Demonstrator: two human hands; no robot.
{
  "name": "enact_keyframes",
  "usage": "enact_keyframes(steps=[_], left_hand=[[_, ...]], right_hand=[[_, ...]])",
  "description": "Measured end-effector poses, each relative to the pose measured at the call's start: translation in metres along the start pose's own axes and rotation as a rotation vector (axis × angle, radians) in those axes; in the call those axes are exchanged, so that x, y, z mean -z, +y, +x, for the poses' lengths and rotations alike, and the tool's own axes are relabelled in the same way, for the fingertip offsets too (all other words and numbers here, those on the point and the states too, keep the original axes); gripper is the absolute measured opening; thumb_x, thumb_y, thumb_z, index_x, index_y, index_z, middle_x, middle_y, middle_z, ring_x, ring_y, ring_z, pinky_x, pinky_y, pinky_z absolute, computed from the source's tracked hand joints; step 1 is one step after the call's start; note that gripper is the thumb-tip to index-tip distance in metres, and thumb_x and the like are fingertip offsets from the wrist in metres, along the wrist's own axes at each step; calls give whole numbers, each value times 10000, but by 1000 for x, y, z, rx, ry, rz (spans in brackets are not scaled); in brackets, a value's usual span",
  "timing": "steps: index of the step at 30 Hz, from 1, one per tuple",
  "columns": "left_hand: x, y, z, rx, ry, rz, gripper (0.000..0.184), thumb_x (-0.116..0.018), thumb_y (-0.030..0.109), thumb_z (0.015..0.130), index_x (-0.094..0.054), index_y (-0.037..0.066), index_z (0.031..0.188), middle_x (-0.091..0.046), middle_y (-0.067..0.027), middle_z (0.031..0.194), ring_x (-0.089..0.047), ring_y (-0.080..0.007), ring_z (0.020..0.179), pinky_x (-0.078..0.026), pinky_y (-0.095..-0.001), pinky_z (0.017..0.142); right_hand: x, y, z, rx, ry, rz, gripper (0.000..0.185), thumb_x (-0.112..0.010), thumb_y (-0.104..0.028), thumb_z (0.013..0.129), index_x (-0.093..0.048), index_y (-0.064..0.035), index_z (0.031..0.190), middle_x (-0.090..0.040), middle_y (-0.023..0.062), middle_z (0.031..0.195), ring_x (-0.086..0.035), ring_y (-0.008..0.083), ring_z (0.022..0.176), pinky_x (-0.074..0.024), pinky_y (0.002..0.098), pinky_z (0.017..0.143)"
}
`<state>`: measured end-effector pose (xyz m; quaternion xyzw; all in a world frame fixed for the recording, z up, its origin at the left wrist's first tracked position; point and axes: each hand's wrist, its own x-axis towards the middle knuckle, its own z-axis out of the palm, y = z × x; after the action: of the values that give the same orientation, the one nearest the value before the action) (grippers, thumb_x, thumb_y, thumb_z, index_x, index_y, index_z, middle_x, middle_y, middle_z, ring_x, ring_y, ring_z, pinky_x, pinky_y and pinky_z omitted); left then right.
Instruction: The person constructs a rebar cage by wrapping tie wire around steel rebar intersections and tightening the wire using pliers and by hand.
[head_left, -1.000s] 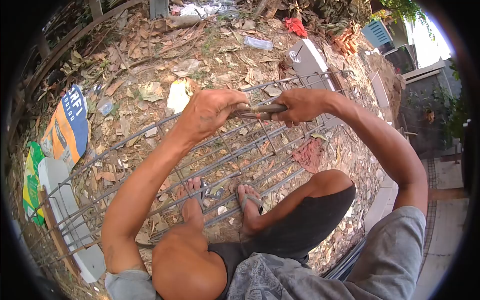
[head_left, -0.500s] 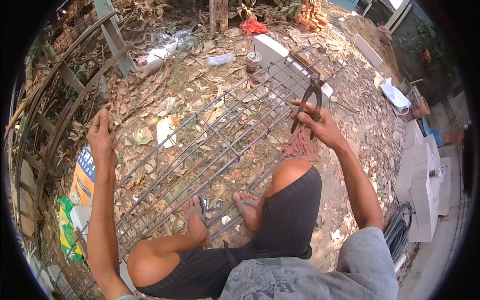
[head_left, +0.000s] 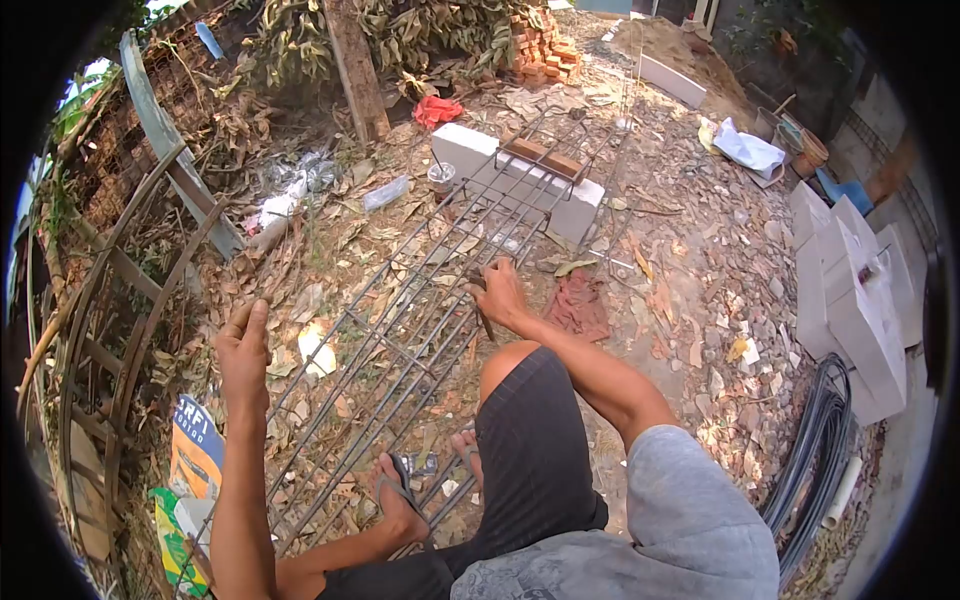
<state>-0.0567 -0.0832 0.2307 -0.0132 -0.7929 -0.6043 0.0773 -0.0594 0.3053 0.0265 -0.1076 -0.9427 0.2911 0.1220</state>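
My right hand (head_left: 503, 297) is wrapped round dark metal pincers (head_left: 486, 323); one handle shows below the fingers, and the jaws are mostly hidden. It sits over the right side of a long rebar cage (head_left: 391, 343), which slants across the ground and rests at its far end on a pale block. Whether the pincers touch the steel, I cannot tell. My left hand (head_left: 243, 350) is raised left of the cage with thumb and fingers pressed together. Anything between them is too small to make out. My sandalled feet (head_left: 398, 490) are beside the near bars.
A pale block (head_left: 570, 218) with a brick (head_left: 547, 158) on top supports the cage. A drink cup (head_left: 441, 178) stands beside it. Right are a reddish cloth (head_left: 578, 308), stacked pale blocks (head_left: 850, 300) and coiled black tubing (head_left: 815, 440). Curved wooden frames (head_left: 120, 300) stand left.
My right hand has moved left and down with the pincers, from above the block to over the cage. My left hand has shifted right and lower, still pinched. The camera view has turned.
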Motion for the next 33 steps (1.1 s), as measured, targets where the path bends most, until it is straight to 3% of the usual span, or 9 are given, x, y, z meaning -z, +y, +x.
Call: enact_keyframes(steps=[4, 6, 10, 14, 16, 20, 23, 27, 33], left_hand=[[-23, -8, -1, 87, 19, -131, 362, -703, 306, 1013, -744, -17, 1171, -489, 76, 629, -386, -29, 527, -296, -245, 487], [-39, -31, -5, -159, 35, 73, 364, -711, 290, 995, -752, -36, 1151, -551, 47, 658, -457, -55, 573, -356, -262, 534], [-75, -21, -31, -136, -237, 348, 353, -718, 270, 957, -764, -32, 1134, -703, -63, 780, -581, -122, 706, -468, -313, 666], [-100, -19, -30, -226, -187, 149, 279, -743, 226, 928, -775, -16, 1063, -596, 18, 685, -474, -65, 631, -378, -284, 579], [-87, -6, -34, -107, -111, 211, 273, -749, 233, 933, -764, -8, 1061, -605, 23, 687, -472, -52, 620, -375, -279, 568], [-57, -65, -37, 426, -193, -615, 337, -763, 324, 969, -691, 42, 1139, -683, 6, 784, -583, -92, 615, -468, -282, 577], [-46, -78, -50, 545, -296, -724, 342, -764, 336, 969, -697, 45, 1137, -716, -24, 828, -676, -132, 694, -559, -300, 656], [-61, -54, -58, 581, -157, -841, 266, -705, 262, 1014, -693, 32, 1146, -739, -51, 871, -719, -161, 772, -605, -321, 726], [-56, -81, -45, 445, -441, -991, 209, -670, 205, 1034, -688, 27, 1142, -693, -14, 816, -662, -110, 710, -567, -295, 667]], right_hand=[[27, -30, 1, 157, 266, 119, 530, -748, -335, 945, -607, -22, 1348, -530, 251, 1272, -586, 431, 1170, -499, 504, 989], [89, -81, -2, 243, 339, 348, 503, -728, -329, 963, -606, -12, 1334, -522, 258, 1320, -585, 423, 1179, -497, 501, 978], [158, -180, -21, 772, 440, 297, 431, -642, -367, 1015, -629, -39, 1295, -642, 224, 1205, -631, 399, 1101, -486, 497, 971], [101, -201, -11, 731, 71, 34, 410, -597, -413, 1035, -716, -45, 1170, -720, 190, 902, -690, 389, 868, -539, 487, 822], [78, -200, -7, 598, -197, 123, 429, -598, -437, 1027, -764, -42, 1054, -713, 185, 778, -691, 389, 736, -549, 488, 700], [60, -187, -17, 651, -84, 116, 509, -656, -489, 972, -737, -37, 753, -689, 199, 694, -682, 410, 630, -535, 511, 587], [57, -182, -7, 684, 186, 49, 471, -698, -479, 942, -736, -50, 752, -687, 169, 693, -694, 374, 631, -535, 469, 564], [53, -182, -8, 701, 207, -47, 434, -713, -456, 944, -710, -64, 757, -672, 111, 719, -706, 304, 666, -535, 455, 576], [57, -181, -14, 718, 19, -137, 348, -654, -402, 1000, -734, -69, 942, -725, 143, 800, -733, 330, 745, -552, 478, 678]])
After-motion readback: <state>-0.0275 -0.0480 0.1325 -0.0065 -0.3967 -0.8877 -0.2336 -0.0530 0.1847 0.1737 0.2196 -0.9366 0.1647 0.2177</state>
